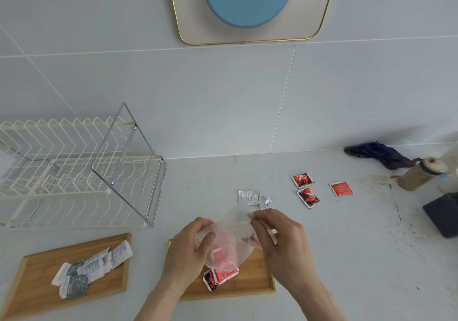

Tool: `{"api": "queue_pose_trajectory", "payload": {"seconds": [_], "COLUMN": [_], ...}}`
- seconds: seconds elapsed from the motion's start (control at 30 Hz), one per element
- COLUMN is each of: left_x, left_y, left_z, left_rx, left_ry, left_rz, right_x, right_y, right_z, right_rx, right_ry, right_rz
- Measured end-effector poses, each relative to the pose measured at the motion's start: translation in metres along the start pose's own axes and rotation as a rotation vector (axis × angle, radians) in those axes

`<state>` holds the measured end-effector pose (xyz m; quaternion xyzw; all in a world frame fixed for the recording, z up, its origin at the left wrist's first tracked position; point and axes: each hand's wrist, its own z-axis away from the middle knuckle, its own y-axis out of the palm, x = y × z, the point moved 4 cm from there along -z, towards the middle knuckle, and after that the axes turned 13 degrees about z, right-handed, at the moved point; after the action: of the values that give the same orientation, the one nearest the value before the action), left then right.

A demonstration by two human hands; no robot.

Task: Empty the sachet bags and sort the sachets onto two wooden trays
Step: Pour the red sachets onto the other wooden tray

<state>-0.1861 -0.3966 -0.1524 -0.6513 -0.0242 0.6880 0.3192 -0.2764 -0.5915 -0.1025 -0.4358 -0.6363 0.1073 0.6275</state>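
Observation:
A clear plastic sachet bag (pixel 229 243) with red sachets inside hangs over the right wooden tray (pixel 250 284). My left hand (pixel 188 253) grips its left side and my right hand (pixel 280 241) pinches its top right edge. Red sachets (pixel 219 277) lie on that tray below the bag. The left wooden tray (pixel 34 276) holds several white and grey sachets (pixel 91 268). On the counter beyond the bag lie two white sachets (pixel 254 198) and three red sachets (pixel 308 197).
A white wire dish rack (pixel 62 172) with a metal frame stands at the left. At the far right are a dark blue cloth (pixel 381 153), a tipped brown jar (pixel 418 174) and a black box (pixel 443 217). A tiled wall rises behind the counter.

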Motion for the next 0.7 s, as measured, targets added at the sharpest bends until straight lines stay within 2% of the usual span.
{"api": "queue_pose_trajectory", "payload": {"seconds": [0.13, 0.3, 0.4, 0.7], "left_x": [0.006, 0.007, 0.006, 0.001], "left_y": [0.004, 0.006, 0.006, 0.003], "left_z": [0.0, 0.002, 0.002, 0.002], "left_rx": [0.045, 0.083, 0.088, 0.068], "left_ry": [-0.01, -0.02, -0.04, -0.058], "left_rz": [-0.076, -0.123, -0.132, -0.1], "right_x": [0.012, 0.021, 0.022, 0.022], "right_y": [0.005, 0.002, -0.001, -0.003], "right_z": [0.001, 0.002, -0.003, -0.008], "right_rx": [0.03, 0.023, -0.008, 0.033], "right_ry": [-0.097, -0.12, -0.118, -0.115], "right_rz": [0.11, 0.193, 0.175, 0.073]}}
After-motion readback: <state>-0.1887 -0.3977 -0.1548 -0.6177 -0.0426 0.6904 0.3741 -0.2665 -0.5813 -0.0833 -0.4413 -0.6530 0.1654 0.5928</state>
